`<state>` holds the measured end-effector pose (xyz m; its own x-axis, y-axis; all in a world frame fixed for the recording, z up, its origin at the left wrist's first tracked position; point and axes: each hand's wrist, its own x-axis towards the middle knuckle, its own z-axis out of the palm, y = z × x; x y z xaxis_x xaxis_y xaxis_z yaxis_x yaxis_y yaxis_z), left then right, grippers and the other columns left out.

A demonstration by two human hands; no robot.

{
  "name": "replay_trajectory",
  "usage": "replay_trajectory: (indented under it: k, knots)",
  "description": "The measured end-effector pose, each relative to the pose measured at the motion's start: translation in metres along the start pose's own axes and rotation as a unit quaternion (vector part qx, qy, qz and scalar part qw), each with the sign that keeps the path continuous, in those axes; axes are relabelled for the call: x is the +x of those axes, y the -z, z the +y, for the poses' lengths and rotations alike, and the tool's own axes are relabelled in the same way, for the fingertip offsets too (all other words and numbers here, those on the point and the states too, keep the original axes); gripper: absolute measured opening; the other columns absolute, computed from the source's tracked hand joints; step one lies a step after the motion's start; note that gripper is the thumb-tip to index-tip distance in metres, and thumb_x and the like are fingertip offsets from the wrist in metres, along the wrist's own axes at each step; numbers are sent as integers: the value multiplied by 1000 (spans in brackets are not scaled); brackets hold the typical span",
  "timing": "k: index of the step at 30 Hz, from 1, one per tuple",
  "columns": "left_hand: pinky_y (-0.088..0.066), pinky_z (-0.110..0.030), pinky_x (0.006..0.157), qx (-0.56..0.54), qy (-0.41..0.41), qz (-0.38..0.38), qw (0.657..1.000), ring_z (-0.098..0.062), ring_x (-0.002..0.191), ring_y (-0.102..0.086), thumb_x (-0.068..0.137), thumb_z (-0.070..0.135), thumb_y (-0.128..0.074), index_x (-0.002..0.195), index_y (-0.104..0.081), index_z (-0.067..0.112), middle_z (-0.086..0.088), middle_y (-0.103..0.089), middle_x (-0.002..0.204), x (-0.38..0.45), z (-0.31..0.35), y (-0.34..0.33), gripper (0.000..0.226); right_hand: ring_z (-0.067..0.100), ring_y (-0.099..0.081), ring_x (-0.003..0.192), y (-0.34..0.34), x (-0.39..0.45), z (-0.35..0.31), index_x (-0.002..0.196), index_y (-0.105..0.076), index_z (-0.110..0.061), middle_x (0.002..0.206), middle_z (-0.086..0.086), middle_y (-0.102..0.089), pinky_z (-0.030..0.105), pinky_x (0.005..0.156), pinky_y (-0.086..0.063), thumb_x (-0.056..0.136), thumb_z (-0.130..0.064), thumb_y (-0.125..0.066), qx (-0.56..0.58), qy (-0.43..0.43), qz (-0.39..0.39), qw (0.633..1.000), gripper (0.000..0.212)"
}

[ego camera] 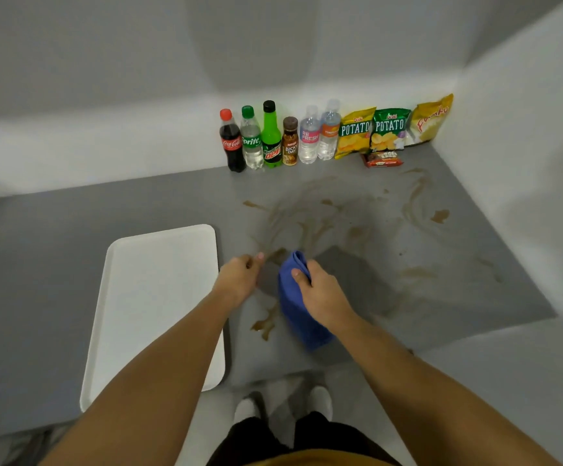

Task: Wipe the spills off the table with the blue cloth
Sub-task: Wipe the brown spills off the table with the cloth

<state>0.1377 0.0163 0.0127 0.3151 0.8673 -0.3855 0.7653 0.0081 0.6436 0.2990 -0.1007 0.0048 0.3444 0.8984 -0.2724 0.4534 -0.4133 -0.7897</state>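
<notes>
**Blue cloth gripped over a smeared bench**

The right hand point(320, 294) is gripping the blue cloth point(302, 307), fingers closed over its bunched upper end while the rest of the cloth is trailing toward the near edge of the grey bench point(138, 203). The left hand point(239, 279) is hovering just beside it, fingers loosely curled and holding nothing, near the right edge of the white tray point(159, 297) (the forearm is crossing over the tray's corner).

Brown spills point(307, 227) are spreading across the bench beyond the cloth, with streaks running toward the right wall, a separate blot point(439, 215) near that wall, and a small puddle point(265, 326) lying just left of the cloth's lower end.

Along the back wall a row is standing: a cola bottle point(232, 142), a Sprite bottle point(251, 139), a Mountain Dew bottle point(271, 136), a small brown bottle point(289, 142), two water bottles point(318, 134), then three chip bags point(389, 129) leaning against the wall, with a small red packet point(382, 159) lying in front of them.
</notes>
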Motion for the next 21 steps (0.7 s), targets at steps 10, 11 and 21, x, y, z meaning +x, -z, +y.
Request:
replay_trajectory:
  k: [10, 11, 21]
  knots:
    - [-45, -27, 70, -19, 9, 19, 1000, -19, 80, -67, 107, 50, -37, 76, -66, 25, 2, -71, 80, 40, -32, 27, 49, 13, -63, 96, -72, 7, -13, 116, -59, -25, 100, -11, -63, 27, 83, -42, 108, -40, -46, 125, -52, -26, 990, 22]
    - [-45, -25, 66, -23, 7, 16, 1000, -16, 77, -67, 107, 50, -38, 75, -66, 25, 3, -71, 78, 43, -34, 28, 49, 19, -64, 94, -78, 7, -11, 114, -59, -22, 98, -6, -65, 31, 81, -44, 108, -42, -46, 100, -65, -33, 992, 24]
    - [-58, -43, 83, 65, -67, -23, 995, -27, 84, -69, 104, 59, -32, 97, -70, 18, -5, -72, 89, 59, -56, 34, 56, 30, -63, 105, -96, -2, -8, 131, -46, -17, 128, 6, -55, 39, 72, -45, 104, -52, -46, -287, -93, 62, 951, 45]
